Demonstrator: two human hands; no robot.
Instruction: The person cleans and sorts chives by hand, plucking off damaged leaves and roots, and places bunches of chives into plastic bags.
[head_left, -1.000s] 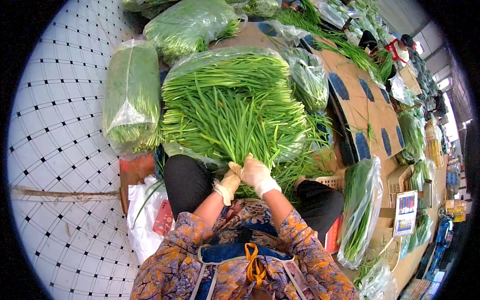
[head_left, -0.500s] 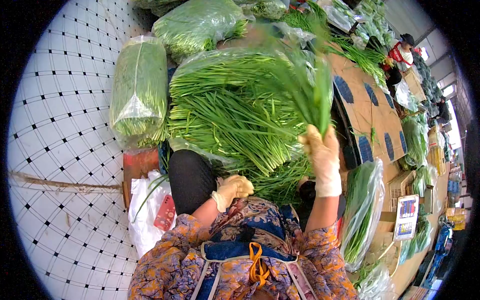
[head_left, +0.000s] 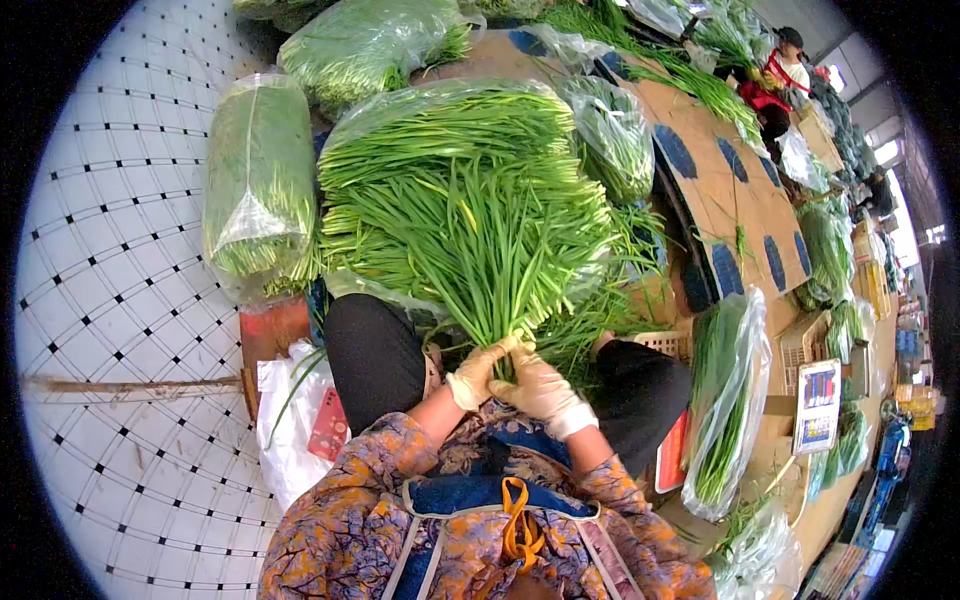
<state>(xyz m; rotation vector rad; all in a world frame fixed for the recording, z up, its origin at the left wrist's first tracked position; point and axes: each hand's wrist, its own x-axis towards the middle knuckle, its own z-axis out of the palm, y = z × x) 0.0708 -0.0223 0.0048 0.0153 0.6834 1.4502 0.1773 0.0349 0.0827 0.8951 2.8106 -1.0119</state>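
My left hand (head_left: 483, 374), in a pale glove, is closed round the lower ends of a bunch of long green stalks (head_left: 500, 290). Against it, my right hand (head_left: 540, 388), gloved too, grips the same bunch at its base. The leaves fan out away from me over a large pile of green stalks (head_left: 450, 130) lying in an open clear plastic bag. Loose stalks lie just right of my hands, between my knees.
A full clear bag of greens (head_left: 262, 190) stands left of the pile. On the right are cardboard with blue patches (head_left: 730, 200), a long bag of stalks (head_left: 725, 400), a scale display (head_left: 818, 405) and a crate (head_left: 802, 345). A person (head_left: 785, 75) sits at the upper right.
My right hand, which was raised at the right with a blurred bunch, has come down beside my left hand. Both now hold the bunch at its base, and the leaves lie over the pile.
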